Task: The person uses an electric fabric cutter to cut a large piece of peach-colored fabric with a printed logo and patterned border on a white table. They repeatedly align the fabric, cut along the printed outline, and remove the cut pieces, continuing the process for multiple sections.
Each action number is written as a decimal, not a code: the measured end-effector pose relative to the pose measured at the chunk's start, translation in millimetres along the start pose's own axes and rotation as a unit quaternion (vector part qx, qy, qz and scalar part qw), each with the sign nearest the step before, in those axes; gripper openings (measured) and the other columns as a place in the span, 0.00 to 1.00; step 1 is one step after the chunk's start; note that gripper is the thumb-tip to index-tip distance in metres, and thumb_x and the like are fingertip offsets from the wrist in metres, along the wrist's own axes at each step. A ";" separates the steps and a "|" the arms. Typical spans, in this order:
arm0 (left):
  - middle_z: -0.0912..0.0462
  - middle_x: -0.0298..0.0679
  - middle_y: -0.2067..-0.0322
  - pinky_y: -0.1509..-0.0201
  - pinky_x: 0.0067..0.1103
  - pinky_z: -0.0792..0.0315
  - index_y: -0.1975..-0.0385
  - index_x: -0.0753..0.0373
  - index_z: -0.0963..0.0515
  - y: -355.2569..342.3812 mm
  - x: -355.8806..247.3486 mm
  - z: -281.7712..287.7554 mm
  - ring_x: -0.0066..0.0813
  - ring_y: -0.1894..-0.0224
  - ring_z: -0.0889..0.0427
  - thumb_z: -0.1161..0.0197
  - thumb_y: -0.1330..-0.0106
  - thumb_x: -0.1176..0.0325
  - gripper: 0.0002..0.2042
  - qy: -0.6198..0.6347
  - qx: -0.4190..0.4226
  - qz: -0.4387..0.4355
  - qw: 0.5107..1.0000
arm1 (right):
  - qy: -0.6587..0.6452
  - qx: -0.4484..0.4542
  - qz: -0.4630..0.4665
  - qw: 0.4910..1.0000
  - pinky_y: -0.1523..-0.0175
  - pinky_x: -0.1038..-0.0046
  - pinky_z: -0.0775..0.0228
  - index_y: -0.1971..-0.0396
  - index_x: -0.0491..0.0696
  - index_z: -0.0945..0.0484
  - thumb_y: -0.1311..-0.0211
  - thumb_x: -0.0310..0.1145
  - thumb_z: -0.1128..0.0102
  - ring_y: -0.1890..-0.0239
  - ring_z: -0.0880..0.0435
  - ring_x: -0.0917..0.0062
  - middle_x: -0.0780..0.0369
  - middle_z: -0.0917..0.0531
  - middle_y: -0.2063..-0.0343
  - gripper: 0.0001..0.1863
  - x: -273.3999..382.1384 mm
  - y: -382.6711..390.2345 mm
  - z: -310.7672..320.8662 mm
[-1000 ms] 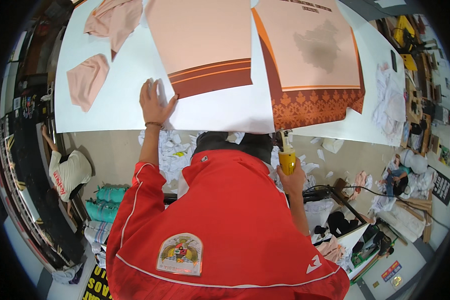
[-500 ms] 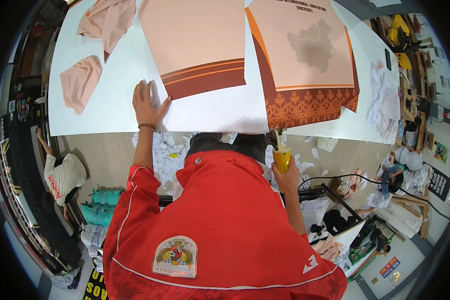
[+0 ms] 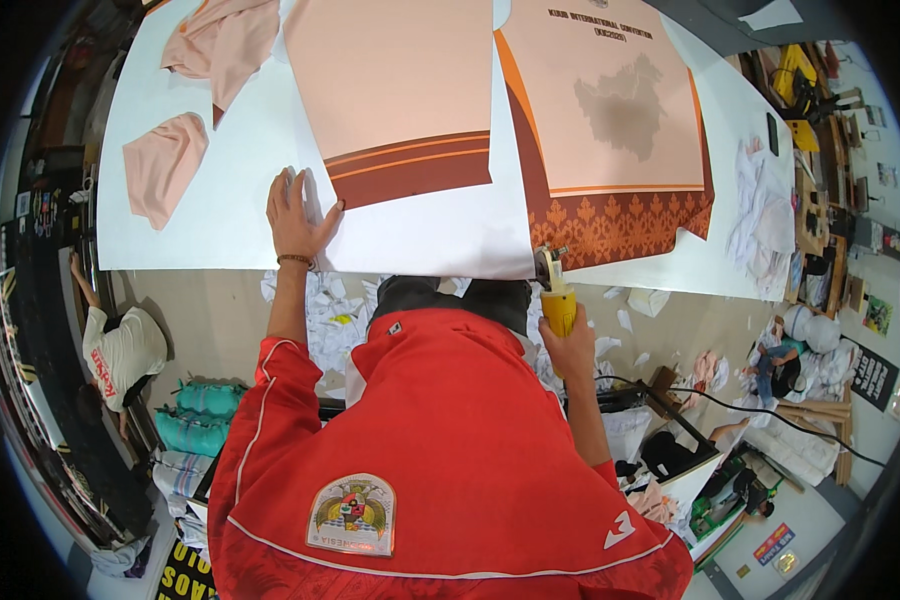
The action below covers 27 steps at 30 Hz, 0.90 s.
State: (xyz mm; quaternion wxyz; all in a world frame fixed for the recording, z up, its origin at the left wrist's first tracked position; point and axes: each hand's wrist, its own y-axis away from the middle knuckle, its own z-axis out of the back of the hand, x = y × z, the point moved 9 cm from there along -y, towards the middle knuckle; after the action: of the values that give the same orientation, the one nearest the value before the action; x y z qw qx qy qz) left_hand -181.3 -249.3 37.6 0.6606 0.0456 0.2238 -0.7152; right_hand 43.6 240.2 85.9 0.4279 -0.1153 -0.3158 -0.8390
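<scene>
My left hand (image 3: 300,215) lies spread on the white sheet (image 3: 420,230), fingertips beside the lower left corner of a pink panel (image 3: 400,80) with a brown, orange-striped band. My right hand (image 3: 565,340) grips a yellow electric cutter (image 3: 559,310), whose metal head meets the sheet's front edge beside a printed pink panel (image 3: 620,150) with an orange-patterned brown border (image 3: 620,225). Two loose pink fabric pieces, one crumpled (image 3: 220,50) and one smaller (image 3: 160,170), lie at the left of the sheet.
White scraps (image 3: 325,315) litter the floor; a black cord trails rightward from the cutter. Co-workers sit or crouch at left (image 3: 125,350) and right (image 3: 780,365). Teal bundles (image 3: 198,420) lie lower left. A white fabric heap (image 3: 755,210) and black phone (image 3: 771,133) rest on the table's right.
The cutter in my right hand has risen slightly, its head now up against the table edge beside the patterned border. My left hand has shifted slightly leftward in the picture, still spread.
</scene>
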 end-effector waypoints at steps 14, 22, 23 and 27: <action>0.35 0.55 0.27 0.23 0.46 0.42 0.30 0.60 0.29 -0.9 0.9 2.5 0.55 0.24 0.39 0.23 0.42 0.44 0.42 0.007 0.007 0.028 1.000 | -0.017 0.019 0.009 1.000 0.56 0.50 0.22 0.50 0.42 0.26 0.41 0.47 0.28 0.60 0.11 0.45 0.44 0.12 0.64 0.29 53.9 -58.3 2.7; 0.36 0.56 0.27 0.23 0.47 0.43 0.30 0.60 0.29 -2.6 0.3 6.0 0.56 0.23 0.40 0.24 0.42 0.44 0.42 0.019 0.013 0.042 0.999 | -0.002 0.007 0.050 0.999 0.51 0.51 0.22 0.51 0.39 0.25 0.43 0.49 0.28 0.58 0.12 0.45 0.43 0.13 0.63 0.31 96.8 -108.2 5.0; 0.36 0.56 0.27 0.23 0.47 0.42 0.30 0.60 0.29 -1.8 1.2 6.1 0.56 0.23 0.40 0.24 0.42 0.44 0.42 0.020 0.012 0.042 0.999 | 0.004 0.005 0.051 0.999 0.50 0.50 0.22 0.51 0.39 0.25 0.42 0.49 0.29 0.58 0.12 0.45 0.43 0.13 0.63 0.30 104.4 -114.2 5.9; 0.35 0.56 0.28 0.23 0.45 0.43 0.31 0.61 0.28 -3.5 1.6 5.5 0.57 0.24 0.39 0.24 0.42 0.43 0.42 0.021 0.008 0.039 0.999 | 0.011 0.000 0.072 0.997 0.49 0.50 0.22 0.50 0.39 0.24 0.42 0.48 0.31 0.55 0.12 0.45 0.43 0.13 0.61 0.30 128.1 -139.6 8.8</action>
State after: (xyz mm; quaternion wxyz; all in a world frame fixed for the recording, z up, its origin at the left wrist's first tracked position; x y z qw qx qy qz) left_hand -183.6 -252.7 42.8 0.6824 0.0746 0.2297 -0.6899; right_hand -145.3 223.7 91.8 0.4912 -0.1282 -0.3021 -0.8069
